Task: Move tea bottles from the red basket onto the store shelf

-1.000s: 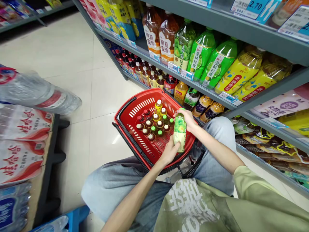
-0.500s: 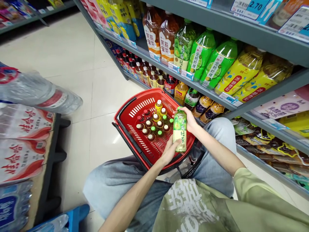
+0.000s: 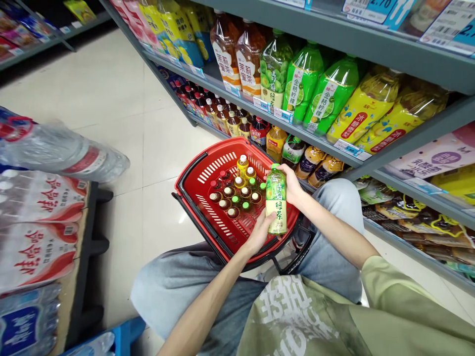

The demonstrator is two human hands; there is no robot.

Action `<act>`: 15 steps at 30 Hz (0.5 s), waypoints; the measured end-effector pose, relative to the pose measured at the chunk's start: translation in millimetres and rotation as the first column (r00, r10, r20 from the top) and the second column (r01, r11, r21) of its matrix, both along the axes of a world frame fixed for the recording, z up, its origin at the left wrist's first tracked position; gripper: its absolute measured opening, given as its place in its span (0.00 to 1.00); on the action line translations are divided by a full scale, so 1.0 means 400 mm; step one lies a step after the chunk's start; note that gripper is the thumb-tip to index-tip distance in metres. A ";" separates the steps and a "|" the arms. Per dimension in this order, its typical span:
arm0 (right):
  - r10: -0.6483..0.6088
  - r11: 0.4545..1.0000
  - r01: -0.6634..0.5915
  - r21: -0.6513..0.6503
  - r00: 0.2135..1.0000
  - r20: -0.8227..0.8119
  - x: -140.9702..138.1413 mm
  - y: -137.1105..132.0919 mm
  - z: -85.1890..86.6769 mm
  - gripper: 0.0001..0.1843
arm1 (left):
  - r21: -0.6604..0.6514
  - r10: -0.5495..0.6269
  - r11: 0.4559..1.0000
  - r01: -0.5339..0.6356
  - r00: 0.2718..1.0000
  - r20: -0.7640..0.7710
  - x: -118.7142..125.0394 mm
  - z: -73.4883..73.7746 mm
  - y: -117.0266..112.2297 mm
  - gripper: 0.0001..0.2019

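A green tea bottle (image 3: 276,200) with a green cap and a pale label stands upright above a red shopping basket (image 3: 208,165). My left hand (image 3: 260,232) grips its lower end from below. My right hand (image 3: 293,185) wraps its upper part from the right. Both hands are closed on it. Inside the basket stand several small bottles (image 3: 237,193) with yellow, brown and green caps, packed together just left of the held bottle. The basket rests on the floor between my knees and the shelf.
A grey shelf unit (image 3: 315,133) runs along the right, holding large tea and juice bottles (image 3: 274,64) above and small bottles (image 3: 230,121) below. Shrink-wrapped packs of water (image 3: 40,198) are stacked on the left. Pale tiled floor (image 3: 122,118) lies between.
The bottle has been turned upright and twisted so that its label faces me. It sits slightly higher over the basket. The view has shifted a little.
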State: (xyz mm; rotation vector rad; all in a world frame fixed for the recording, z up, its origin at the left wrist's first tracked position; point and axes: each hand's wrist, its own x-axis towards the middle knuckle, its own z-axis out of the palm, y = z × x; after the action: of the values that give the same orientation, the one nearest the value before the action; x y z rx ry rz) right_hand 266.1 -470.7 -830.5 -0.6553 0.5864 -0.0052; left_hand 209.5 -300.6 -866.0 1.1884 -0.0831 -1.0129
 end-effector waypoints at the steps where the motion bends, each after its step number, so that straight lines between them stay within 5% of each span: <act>1: -0.010 1.000 0.010 0.007 1.000 -0.011 0.001 -0.002 -0.005 0.10 | 0.040 0.002 0.999 -0.003 1.000 0.021 0.002 -0.002 0.000 0.31; 9: -0.049 0.998 0.052 0.027 0.993 -0.105 0.008 0.003 -0.055 0.06 | 0.110 -0.007 0.994 0.005 1.000 0.024 0.009 -0.023 0.015 0.31; 15: -0.016 0.999 0.020 0.033 0.993 -0.114 0.008 0.016 -0.050 0.07 | 0.203 -0.006 0.979 0.000 1.000 0.029 0.015 0.002 0.018 0.32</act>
State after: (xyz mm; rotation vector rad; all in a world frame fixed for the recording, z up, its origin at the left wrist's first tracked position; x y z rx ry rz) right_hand 269.1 -464.1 -850.7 -0.6195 0.7013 0.0257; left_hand 215.4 -293.5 -865.2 1.3898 -0.0044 -1.0246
